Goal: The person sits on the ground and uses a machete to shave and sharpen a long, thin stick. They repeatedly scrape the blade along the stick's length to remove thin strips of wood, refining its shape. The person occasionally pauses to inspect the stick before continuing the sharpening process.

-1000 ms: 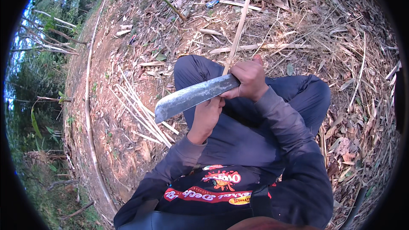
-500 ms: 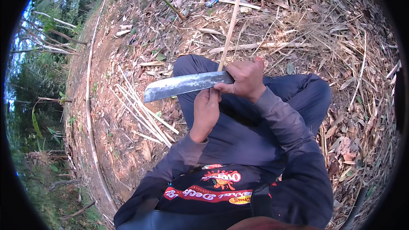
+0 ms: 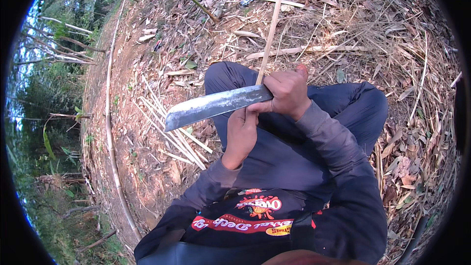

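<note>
Knife blade laid across a thin bamboo strip, both hands clamped tight.

I saw the right hand [image 3: 288, 93] closed around the handle of the big knife [image 3: 216, 107], whose broad grey blade pointed left from the fist, above the raised knee [image 3: 230, 76]. The left hand [image 3: 241, 135] sat just under the knife, fingers wrapped around the lower end of the bamboo strip [image 3: 271, 24], which rose from behind the blade and ran away over the leaf litter [image 3: 373, 29]. Left of the knee, a bundle of split strips [image 3: 169, 130] lay on the bare soil, and a long pole [image 3: 110, 132] curved further left of it.
</note>
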### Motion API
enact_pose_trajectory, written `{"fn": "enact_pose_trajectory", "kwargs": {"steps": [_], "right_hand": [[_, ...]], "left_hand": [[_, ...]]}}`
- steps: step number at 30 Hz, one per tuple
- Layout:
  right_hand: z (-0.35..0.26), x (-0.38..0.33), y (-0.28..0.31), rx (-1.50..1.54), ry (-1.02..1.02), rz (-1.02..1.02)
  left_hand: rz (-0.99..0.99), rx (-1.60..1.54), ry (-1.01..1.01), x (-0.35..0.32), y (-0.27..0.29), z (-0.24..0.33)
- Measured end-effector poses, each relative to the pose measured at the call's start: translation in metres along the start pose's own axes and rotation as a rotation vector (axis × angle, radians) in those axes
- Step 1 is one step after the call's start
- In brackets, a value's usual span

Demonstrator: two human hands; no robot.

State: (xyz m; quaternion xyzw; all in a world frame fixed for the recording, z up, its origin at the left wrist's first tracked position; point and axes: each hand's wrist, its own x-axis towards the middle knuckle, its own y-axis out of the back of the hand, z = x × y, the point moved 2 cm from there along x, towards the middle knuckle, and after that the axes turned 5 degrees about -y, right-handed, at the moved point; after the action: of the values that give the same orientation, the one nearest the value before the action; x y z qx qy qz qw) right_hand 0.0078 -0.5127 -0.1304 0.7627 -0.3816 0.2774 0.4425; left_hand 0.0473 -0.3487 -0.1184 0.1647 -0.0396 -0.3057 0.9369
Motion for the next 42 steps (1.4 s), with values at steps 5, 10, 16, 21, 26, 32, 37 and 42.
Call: {"fn": "enact_pose_trajectory", "kwargs": {"steps": [5, 10, 16, 21, 26, 32, 37, 42], "right_hand": [[0.068, 0.002, -0.006, 0.156, -0.474, -0.052], [0.01, -0.008, -0.008, 0.13, -0.064, -0.024], [0.029, -0.009, -0.014, -0.03, 0.039, 0.04], [0.045, -0.008, -0.012, -0.068, 0.104, 0.083], [0.101, -0.009, -0.012, -0.11, -0.442, 0.019], [0.143, -0.012, 0.003, 0.176, -0.82, 0.067], [0.067, 0.0, -0.004, 0.236, -0.318, 0.073], [0.012, -0.003, -0.005, 0.037, 0.034, -0.016]], "left_hand": [[-0.103, -0.103, 0.171, -0.012, -0.004, 0.008], [-0.072, -0.234, 0.189, 0.001, -0.002, 0.016], [-0.127, -0.273, 0.17, 0.003, -0.003, 0.018], [-0.126, -0.223, 0.164, 0.003, -0.004, 0.013], [-0.051, -0.241, 0.193, -0.016, 0.025, 0.026], [-0.118, -0.325, 0.281, -0.011, 0.032, 0.014], [-0.138, -0.394, 0.262, 0.01, 0.021, 0.028], [-0.095, -0.488, 0.29, 0.009, 0.005, 0.021]]}}
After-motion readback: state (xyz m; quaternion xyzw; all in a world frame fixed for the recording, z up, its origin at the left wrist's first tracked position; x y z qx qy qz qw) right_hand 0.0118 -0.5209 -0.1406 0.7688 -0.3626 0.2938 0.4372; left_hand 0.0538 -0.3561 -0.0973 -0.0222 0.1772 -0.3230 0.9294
